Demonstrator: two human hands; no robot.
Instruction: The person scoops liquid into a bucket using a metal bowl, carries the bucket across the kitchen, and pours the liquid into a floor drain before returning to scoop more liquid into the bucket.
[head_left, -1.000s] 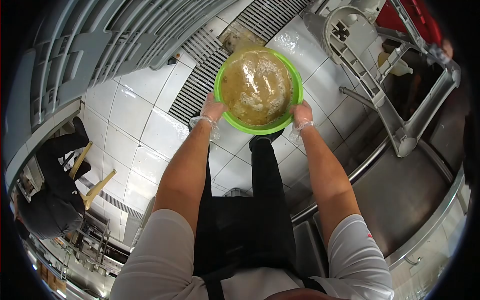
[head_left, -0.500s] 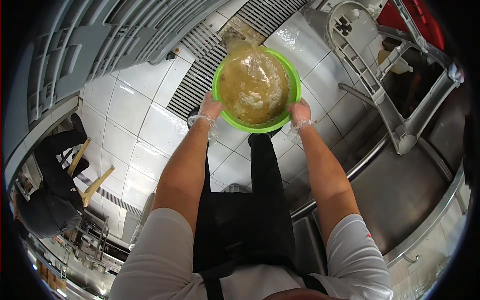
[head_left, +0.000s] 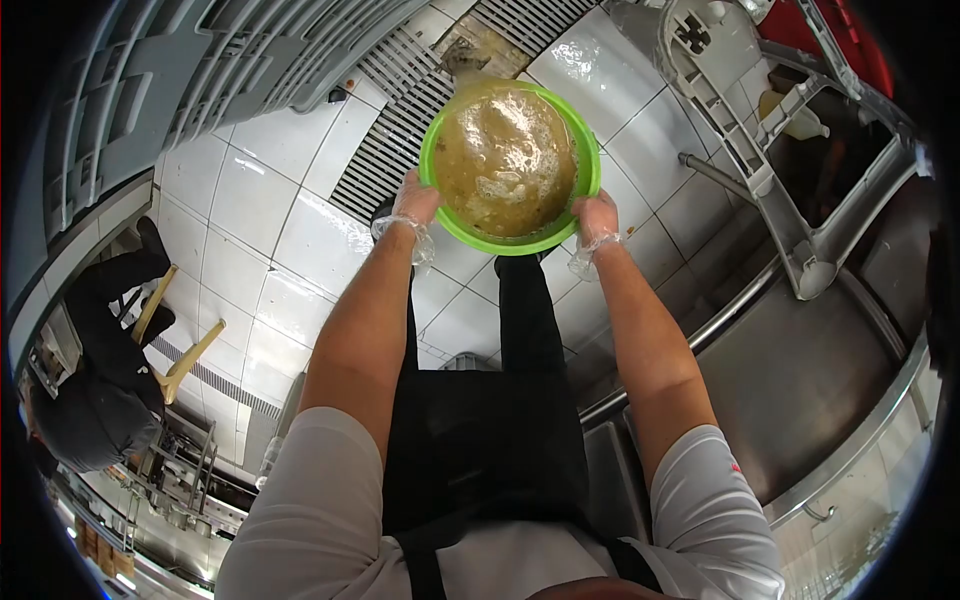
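A bright green basin (head_left: 590, 165) holds cloudy brown liquid (head_left: 505, 160) with foam and bits floating in it. My left hand (head_left: 418, 203), in a clear plastic glove, grips the basin's left rim. On the opposite side my right hand (head_left: 598, 218), gloved the same way, is closed on the right rim. The basin tilts away from me, and liquid runs over its far edge towards an open drain hole (head_left: 465, 58) in the floor. Fingers under the rim are hidden on both sides.
A slotted floor drain grate (head_left: 395, 130) crosses the white tiles (head_left: 240, 195). Grey plastic crates (head_left: 130, 110) stand at the left, an upturned plastic stool (head_left: 790, 200) at the right beside a steel sink (head_left: 800, 390). A person in dark clothes (head_left: 100, 420) is at the far left.
The basin and both hands have shifted slightly up and left in view. Liquid keeps running over the far rim, and both hands keep their grip.
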